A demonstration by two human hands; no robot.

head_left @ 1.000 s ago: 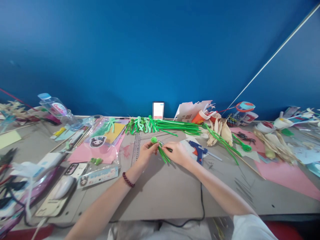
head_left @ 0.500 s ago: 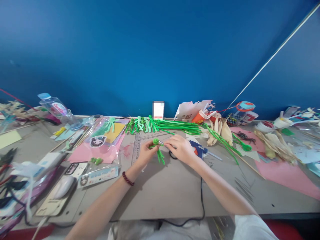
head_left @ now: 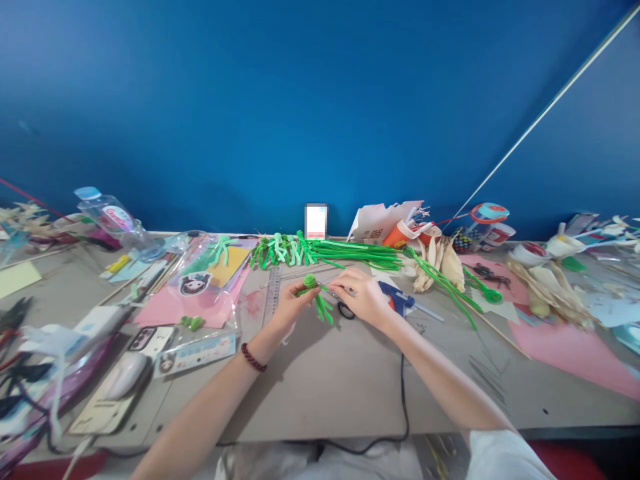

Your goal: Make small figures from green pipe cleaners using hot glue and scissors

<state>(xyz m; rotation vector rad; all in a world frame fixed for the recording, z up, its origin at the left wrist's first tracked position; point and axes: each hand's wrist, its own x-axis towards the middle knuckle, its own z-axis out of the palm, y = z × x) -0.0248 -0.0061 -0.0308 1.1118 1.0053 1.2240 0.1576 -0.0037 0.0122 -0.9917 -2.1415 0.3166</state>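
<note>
My left hand (head_left: 289,305), a dark red bead bracelet on its wrist, pinches a small green fuzzy figure (head_left: 324,309) with a round coiled top and several dangling strands. To its right, my right hand (head_left: 359,293) has its fingers closed on a thin, shiny tool, whose tip reaches the figure just below the coiled top. The tool is mostly hidden by the fingers, and a black ring-shaped handle (head_left: 345,310) shows beneath that hand. Behind both hands lie a row of similar green figures (head_left: 284,249) and a bundle of long green fuzzy stems (head_left: 360,253).
A blue glue gun (head_left: 397,298) lies right of my right hand, its black cable running to the table's front edge. A clear ruler (head_left: 273,293), pink sheets and a plastic bag are at left, near a white mouse (head_left: 128,375). A lit phone (head_left: 317,221) leans against the blue wall.
The green figure has tilted slightly, its strands swinging a little to the right. My left hand has shifted slightly left, and more of the black ring now shows under my right hand.
</note>
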